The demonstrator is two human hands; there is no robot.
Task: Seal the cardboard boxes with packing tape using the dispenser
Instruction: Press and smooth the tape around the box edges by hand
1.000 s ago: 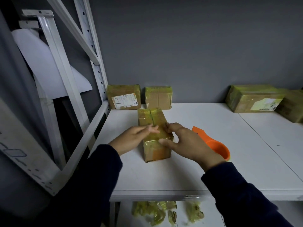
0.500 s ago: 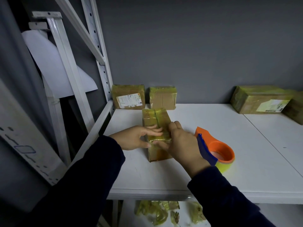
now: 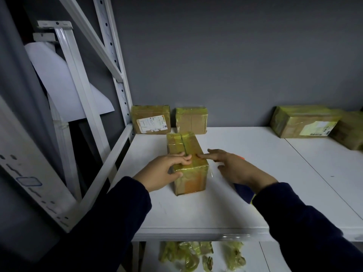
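Cardboard, probably light, stiff, tape-slick. Clamps box near worktop left edge with curled left grip; touches its top with spread right grip. Take by side faces.

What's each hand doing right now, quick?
Left hand: gripping the taped box, fingers curled over its top.
Right hand: open, fingertip touching the box top, holding nothing.

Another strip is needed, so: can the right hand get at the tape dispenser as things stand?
Probably yes. The right hand is open, just touching the top of the box, and the dispenser lies just beneath its wrist, mostly hidden by the forearm. Nothing shows between them.
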